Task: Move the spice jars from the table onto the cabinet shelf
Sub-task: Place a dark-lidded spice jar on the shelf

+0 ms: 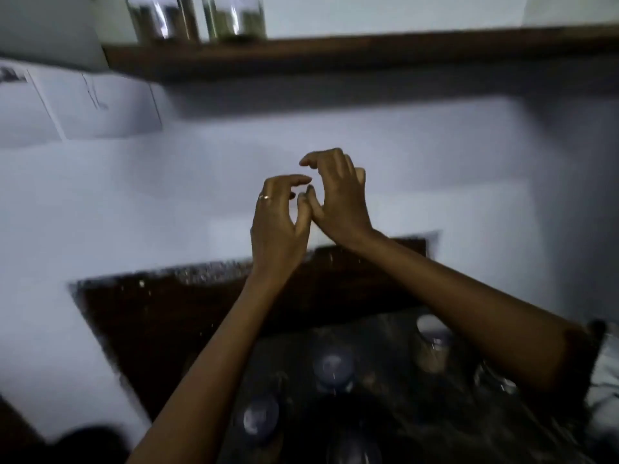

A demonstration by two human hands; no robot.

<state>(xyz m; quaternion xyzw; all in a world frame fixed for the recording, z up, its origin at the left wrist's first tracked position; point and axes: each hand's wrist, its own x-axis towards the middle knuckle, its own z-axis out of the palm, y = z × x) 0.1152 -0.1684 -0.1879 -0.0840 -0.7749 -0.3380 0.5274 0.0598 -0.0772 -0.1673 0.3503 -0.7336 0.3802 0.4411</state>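
A: Head view: left hand and right hand, fingers loosely curled, empty, touching mid-frame.
B: Jars?
A: Two on the shelf at 11 o'clock; table jars at 6 o'clock, under the forearms, upright, lids up.
B: Nearer hand?
A: Roughly equal; reach is down and back.

Dark brown shelf; speckled dark table; pale wall.
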